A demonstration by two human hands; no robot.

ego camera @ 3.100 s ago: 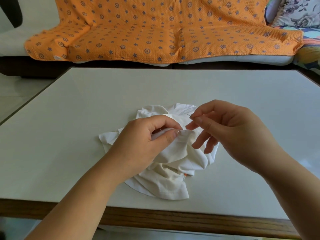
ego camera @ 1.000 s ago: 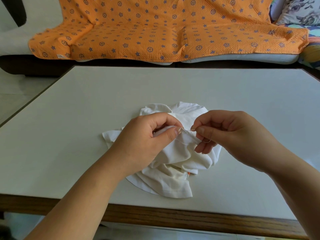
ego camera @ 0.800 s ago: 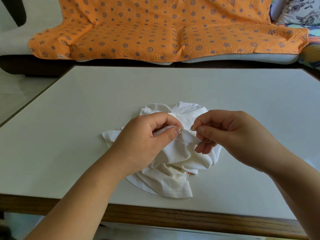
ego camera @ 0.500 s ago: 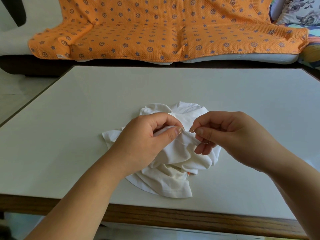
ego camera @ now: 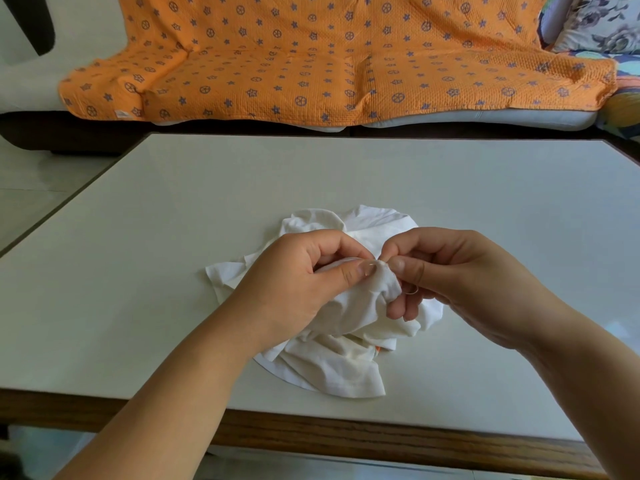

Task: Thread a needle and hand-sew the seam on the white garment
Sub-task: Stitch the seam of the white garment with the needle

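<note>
Crumpled white garment (ego camera: 332, 362) bunched on the desk (ego camera: 138, 271) near its front edge, left hand (ego camera: 294, 289) pinching a raised fold, right hand (ego camera: 460, 271) pinching a fine needle (ego camera: 373, 261) at that fold's tip, orange star-patterned blanket (ego camera: 311, 64) behind.

Bare forearms (ego camera: 180, 393), left hand (ego camera: 298, 282) and right hand (ego camera: 460, 271) short-nailed.

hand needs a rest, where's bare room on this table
Bare: the far half of the white tabletop, toward the orange star-patterned blanket, and strips left and right of the crumpled white garment. Crowded: front centre, where the left hand grips it and the right hand pinches the needle.
</note>
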